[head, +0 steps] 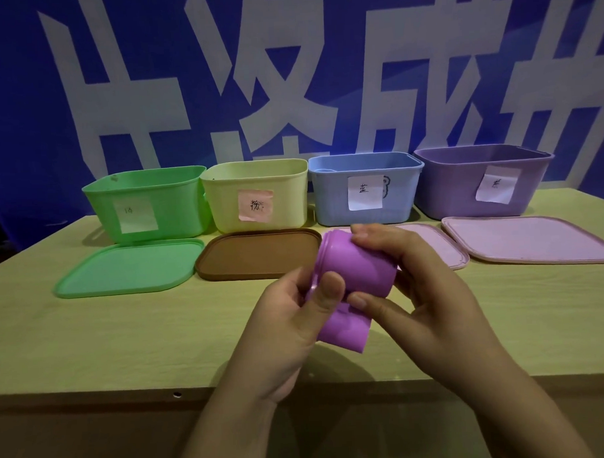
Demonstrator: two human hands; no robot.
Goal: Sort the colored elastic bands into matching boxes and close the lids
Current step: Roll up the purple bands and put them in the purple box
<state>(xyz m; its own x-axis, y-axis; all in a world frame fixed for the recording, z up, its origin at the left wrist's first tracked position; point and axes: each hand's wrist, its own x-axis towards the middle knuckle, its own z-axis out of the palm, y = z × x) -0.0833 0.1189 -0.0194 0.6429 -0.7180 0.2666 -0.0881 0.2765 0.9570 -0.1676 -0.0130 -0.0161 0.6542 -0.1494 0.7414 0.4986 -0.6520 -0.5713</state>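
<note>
Head view: both hands [351, 295] grip a rolled purple band [355, 273].

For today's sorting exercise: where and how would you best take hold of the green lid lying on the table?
Grip the green lid at its near rim, coming from the front. It lies flat with a raised edge, that side faces open table, and the green box stands close behind it.

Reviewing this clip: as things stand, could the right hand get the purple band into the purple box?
Probably yes. The right hand already grips the purple band along with the left hand, and the purple box stands open at far right, its lid lying flat in front.
</note>
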